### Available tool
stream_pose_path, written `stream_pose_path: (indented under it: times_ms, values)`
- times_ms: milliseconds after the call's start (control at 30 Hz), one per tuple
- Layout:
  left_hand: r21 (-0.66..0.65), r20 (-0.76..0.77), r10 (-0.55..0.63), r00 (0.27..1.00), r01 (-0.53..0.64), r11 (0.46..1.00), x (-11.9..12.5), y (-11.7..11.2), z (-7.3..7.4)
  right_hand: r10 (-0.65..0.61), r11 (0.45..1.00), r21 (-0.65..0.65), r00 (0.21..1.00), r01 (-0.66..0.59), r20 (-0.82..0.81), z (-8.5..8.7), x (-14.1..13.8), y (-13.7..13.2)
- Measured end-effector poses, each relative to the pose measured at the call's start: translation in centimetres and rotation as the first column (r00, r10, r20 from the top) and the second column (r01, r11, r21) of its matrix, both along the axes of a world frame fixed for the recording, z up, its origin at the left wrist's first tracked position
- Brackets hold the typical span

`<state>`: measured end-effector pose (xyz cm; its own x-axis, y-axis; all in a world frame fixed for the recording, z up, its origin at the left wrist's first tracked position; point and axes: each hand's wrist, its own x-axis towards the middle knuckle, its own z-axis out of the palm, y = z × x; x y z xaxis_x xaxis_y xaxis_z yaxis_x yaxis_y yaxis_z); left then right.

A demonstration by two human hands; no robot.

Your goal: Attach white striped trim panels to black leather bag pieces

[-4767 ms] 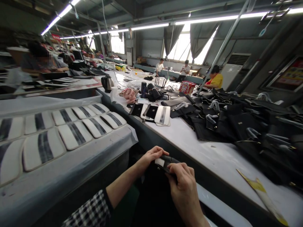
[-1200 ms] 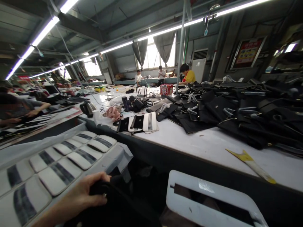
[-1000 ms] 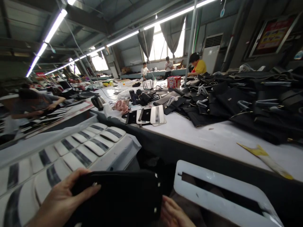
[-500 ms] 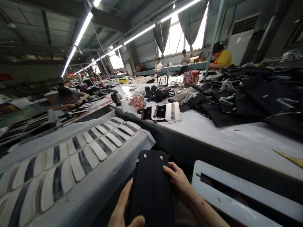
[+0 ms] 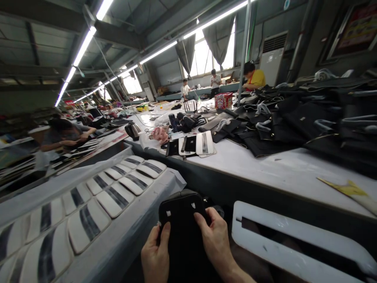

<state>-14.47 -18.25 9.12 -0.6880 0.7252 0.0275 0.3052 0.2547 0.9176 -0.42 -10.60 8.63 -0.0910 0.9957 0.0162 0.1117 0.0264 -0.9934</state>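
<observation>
A black padded panel with rounded corners (image 5: 184,243) is held between my two hands at the bottom centre. Two small white tabs show near its top edge. My left hand (image 5: 156,249) grips its left edge, thumb on the face and fingers curled around the side. On the opposite edge, my right hand (image 5: 215,237) is closed the same way, its thumb below the right-hand tab. The panel's lower end runs out of the picture, and what lies behind it is hidden.
Left, a covered table (image 5: 118,239) bears rows of white panels with dark stripes (image 5: 88,220). Black bag pieces (image 5: 306,118) heap on the long white table (image 5: 265,173). A pale slotted board (image 5: 265,239) lies right of my hands. Co-workers sit or stand further off.
My left hand has moved up the panel's edge and now pinches it with the thumb on its face. The panel's top has tilted, and the view has swung right.
</observation>
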Motion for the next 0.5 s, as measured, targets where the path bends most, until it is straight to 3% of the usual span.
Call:
stream_pose_path:
  times_ms: [133, 233, 367, 500]
  values:
    - [0.037, 0.03, -0.05, 0.998, 0.048, 0.998, -0.1, 1.1, -0.9, -0.038, 0.999, -0.014, 0.997, 0.037, -0.064, -0.5, 0.5, 0.6]
    - [0.068, 0.063, -0.096, 0.993, 0.092, 0.993, 0.1, 1.8, -1.1, -0.037, 0.995, -0.097, 0.979, 0.018, -0.202, -1.0, 1.0, 1.1]
    - [0.099, 0.079, -0.206, 0.975, 0.198, 0.975, 1.3, 1.7, -0.4, -0.087, 0.957, -0.284, 0.888, -0.051, -0.451, -1.5, 2.0, 1.7]
    - [0.067, -0.055, -0.238, 0.97, 0.241, 0.968, 1.6, 1.2, 0.5, -0.157, 0.917, -0.391, 0.832, -0.077, -0.532, -1.8, 2.5, 2.0]
